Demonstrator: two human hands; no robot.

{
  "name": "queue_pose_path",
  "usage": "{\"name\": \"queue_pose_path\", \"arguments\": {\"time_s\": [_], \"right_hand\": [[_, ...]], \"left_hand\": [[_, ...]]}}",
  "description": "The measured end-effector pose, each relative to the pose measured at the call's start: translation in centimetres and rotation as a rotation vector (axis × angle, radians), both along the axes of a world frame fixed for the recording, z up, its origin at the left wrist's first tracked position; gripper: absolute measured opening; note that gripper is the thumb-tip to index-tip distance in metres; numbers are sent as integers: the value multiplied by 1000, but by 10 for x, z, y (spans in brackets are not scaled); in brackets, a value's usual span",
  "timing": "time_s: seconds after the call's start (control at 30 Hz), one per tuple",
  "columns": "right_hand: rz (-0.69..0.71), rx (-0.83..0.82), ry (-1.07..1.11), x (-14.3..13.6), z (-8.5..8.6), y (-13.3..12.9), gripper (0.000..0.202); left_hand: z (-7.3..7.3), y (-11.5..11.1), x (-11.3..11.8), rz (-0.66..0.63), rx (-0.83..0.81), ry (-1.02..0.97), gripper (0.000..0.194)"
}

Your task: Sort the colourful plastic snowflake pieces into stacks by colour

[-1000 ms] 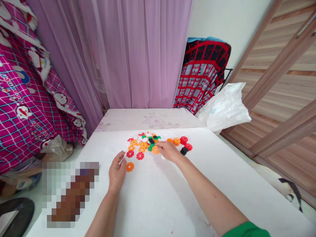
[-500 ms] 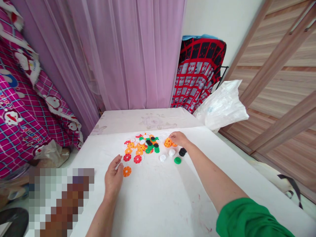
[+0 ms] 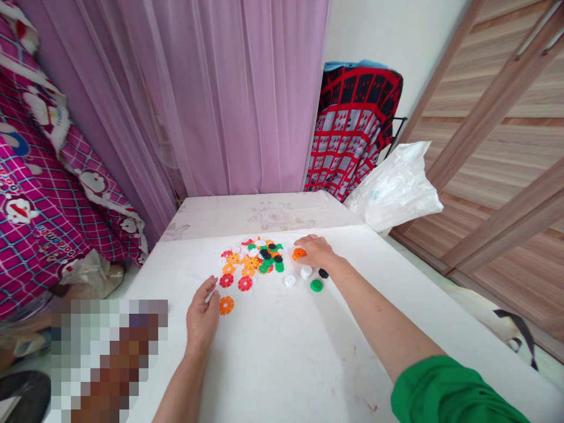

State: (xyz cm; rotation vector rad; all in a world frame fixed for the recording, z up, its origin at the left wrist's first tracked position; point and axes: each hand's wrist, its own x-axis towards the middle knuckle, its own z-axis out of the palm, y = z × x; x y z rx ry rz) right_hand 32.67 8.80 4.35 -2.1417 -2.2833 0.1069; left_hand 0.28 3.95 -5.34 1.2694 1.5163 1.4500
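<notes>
My right hand (image 3: 314,251) curls over a small cluster of orange notched plastic discs (image 3: 299,254) on the right of the table; its fingers hide part of them. Close by sit white disc clusters (image 3: 306,272), a green stack (image 3: 316,285) and a black piece (image 3: 324,273) partly behind my wrist. My left hand (image 3: 203,317) rests on the white cloth with thumb and fingers apart, holding nothing. Just right of its thumb lies a single orange disc (image 3: 226,305). Two red discs (image 3: 245,283) lie beyond its fingertips.
A mixed pile of coloured discs (image 3: 252,263) lies mid-table on the white cloth (image 3: 273,352). Behind are a floral cover (image 3: 220,212) and purple curtains (image 3: 247,100). At the right back stand a white plastic bag (image 3: 396,188) and a wooden wardrobe (image 3: 497,147).
My right hand has shifted slightly left and down over the orange discs, covering more of them and part of the black piece. My left hand has stayed in place.
</notes>
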Motion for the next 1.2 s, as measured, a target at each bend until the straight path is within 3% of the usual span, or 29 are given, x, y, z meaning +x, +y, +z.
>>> {"name": "queue_pose_path", "arguments": {"time_s": [0.3,0.43,0.57,0.67,0.73,0.87,1.03,1.2], "right_hand": [[-9,-89,-85,-1,-5,6,40],[-5,-8,-16,-12,3,-3,45],[227,84,183,-64,3,-25,28],[483,60,316,-120,-10,-44,23],[552,49,346,-151,-21,-53,19],[552,56,300,-180,-34,-59,19],[520,33,265,-181,-34,-57,25],[434,-15,236,-182,-31,-61,46]], "left_hand": [[6,-2,4,24,-9,-112,32],[10,-1,2,58,3,-240,29],[12,2,-3,104,36,-306,27],[13,3,-7,127,58,-335,26],[14,3,-10,142,63,-355,26],[13,5,-15,157,50,-318,30],[8,7,-13,146,14,-210,36],[10,6,-11,126,-5,-183,37]]}}
